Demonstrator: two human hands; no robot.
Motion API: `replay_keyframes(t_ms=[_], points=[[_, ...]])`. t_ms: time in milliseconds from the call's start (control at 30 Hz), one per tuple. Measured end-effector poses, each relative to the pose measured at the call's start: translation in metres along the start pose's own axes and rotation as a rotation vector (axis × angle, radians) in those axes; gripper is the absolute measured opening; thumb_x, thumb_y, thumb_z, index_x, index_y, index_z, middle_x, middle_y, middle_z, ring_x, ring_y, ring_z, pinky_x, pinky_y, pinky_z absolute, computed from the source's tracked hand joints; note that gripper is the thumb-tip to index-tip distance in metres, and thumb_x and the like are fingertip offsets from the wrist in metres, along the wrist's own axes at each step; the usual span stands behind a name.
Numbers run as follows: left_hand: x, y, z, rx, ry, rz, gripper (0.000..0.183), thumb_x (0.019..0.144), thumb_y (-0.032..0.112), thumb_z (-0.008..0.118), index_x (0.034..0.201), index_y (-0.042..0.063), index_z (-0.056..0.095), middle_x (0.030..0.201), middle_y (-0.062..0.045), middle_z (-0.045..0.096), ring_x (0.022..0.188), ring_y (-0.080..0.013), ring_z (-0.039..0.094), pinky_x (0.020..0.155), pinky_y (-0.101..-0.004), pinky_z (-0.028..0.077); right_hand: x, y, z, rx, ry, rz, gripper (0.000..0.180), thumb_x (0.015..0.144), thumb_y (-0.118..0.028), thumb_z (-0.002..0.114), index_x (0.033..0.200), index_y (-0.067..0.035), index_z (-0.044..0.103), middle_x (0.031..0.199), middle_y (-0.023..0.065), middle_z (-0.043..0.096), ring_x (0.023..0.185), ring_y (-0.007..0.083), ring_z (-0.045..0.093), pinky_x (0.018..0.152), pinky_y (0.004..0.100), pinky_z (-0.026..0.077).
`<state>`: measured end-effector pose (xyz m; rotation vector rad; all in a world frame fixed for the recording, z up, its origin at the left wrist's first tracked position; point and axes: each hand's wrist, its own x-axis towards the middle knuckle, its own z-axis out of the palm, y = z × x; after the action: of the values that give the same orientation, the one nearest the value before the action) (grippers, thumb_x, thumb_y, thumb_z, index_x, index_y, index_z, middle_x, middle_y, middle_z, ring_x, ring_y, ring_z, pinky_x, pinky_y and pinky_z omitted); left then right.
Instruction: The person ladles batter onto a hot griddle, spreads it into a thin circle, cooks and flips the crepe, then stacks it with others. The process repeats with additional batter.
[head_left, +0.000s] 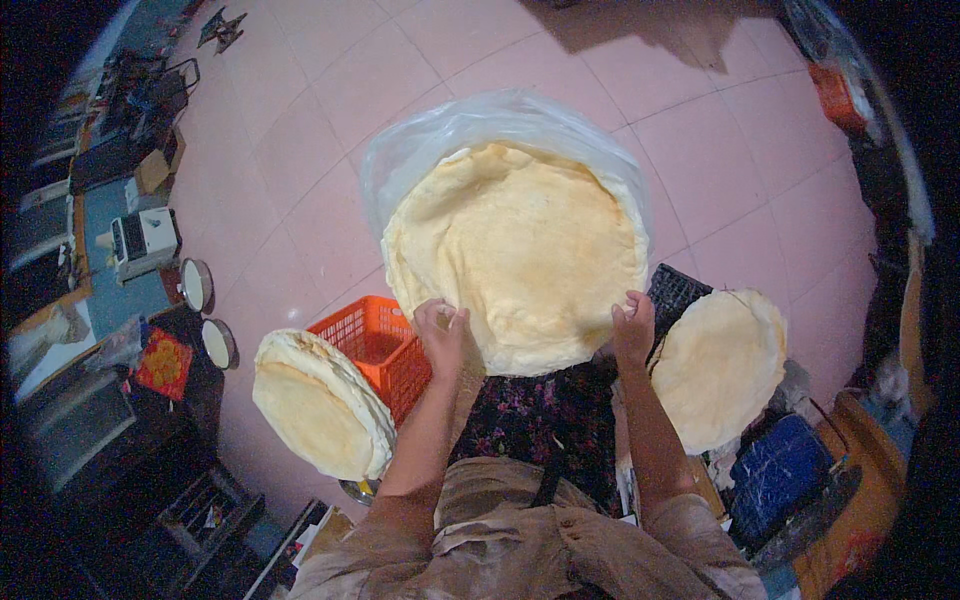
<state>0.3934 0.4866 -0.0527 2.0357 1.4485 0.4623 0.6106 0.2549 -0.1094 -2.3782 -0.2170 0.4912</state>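
Note:
In front of me lies a large round pale-yellow sheet (547, 240), like a thin flatbread, its rim wavy and browned. It rests on a clear plastic bag (495, 120) whose far part spreads beyond it. My left hand (441, 337) is at the sheet's near left edge, fingers curled, beside a crease in the sheet. At the near right edge is my right hand (634, 334), thumb and fingers bent. Whether either hand pinches the sheet is not clear. A stack of similar round sheets (322, 412) stands at my left, and another round sheet (720, 367) at my right.
An orange plastic crate (375, 345) stands beside the left stack. A black basket (675, 296) is partly behind the right sheet. Two round stools (196, 285) and a table with a white machine (146, 236) are further left. A blue object (784, 469) lies at lower right.

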Motion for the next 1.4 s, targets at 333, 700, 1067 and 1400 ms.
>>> replay_keyframes(t_ms=[333,700,1067,1400], points=[[0.020,0.004,-0.002,-2.036,-1.152,-0.961,0.040,0.093,0.038,0.057,0.117,0.007,0.052,0.098,-0.010,0.062,0.084,-0.0224,0.059,0.071,-0.0390,0.049,-0.014,0.002,0.002,0.059,0.073,0.014,0.035,0.075,-0.007,0.066,0.109,-0.003,0.059,0.107,0.0125,0.059,0.092,0.0248,0.058,0.083,0.0348,0.048],[0.014,0.131,-0.054,-0.443,-0.345,-0.304,0.036,0.096,0.024,0.055,0.123,0.000,0.052,0.106,-0.005,0.060,0.094,-0.0144,0.056,0.085,-0.0293,0.045,-0.067,0.036,-0.010,0.510,-0.008,0.148,0.021,0.088,-0.010,0.060,0.107,-0.001,0.060,0.097,0.0087,0.064,0.091,0.0192,0.061,0.078,0.0307,0.049],[0.030,0.086,-0.061,-0.341,-0.080,-0.213,0.034,0.097,0.021,0.051,0.118,-0.005,0.054,0.106,-0.010,0.060,0.095,-0.0192,0.056,0.087,-0.0326,0.044,-0.084,0.020,-0.012,0.627,-0.018,0.128,0.027,0.087,-0.006,0.062,0.113,-0.003,0.057,0.102,0.0105,0.065,0.091,0.0208,0.063,0.080,0.0323,0.051],[0.021,-0.011,-0.034,-0.134,-0.048,-0.152,0.033,0.089,0.003,0.055,0.121,-0.005,0.051,0.114,-0.017,0.056,0.107,-0.0255,0.053,0.095,-0.0355,0.041,0.022,-0.017,-0.023,-0.035,0.020,-0.073,0.035,0.080,-0.011,0.067,0.112,-0.008,0.055,0.105,0.0130,0.059,0.091,0.0323,0.062,0.077,0.0417,0.050]])
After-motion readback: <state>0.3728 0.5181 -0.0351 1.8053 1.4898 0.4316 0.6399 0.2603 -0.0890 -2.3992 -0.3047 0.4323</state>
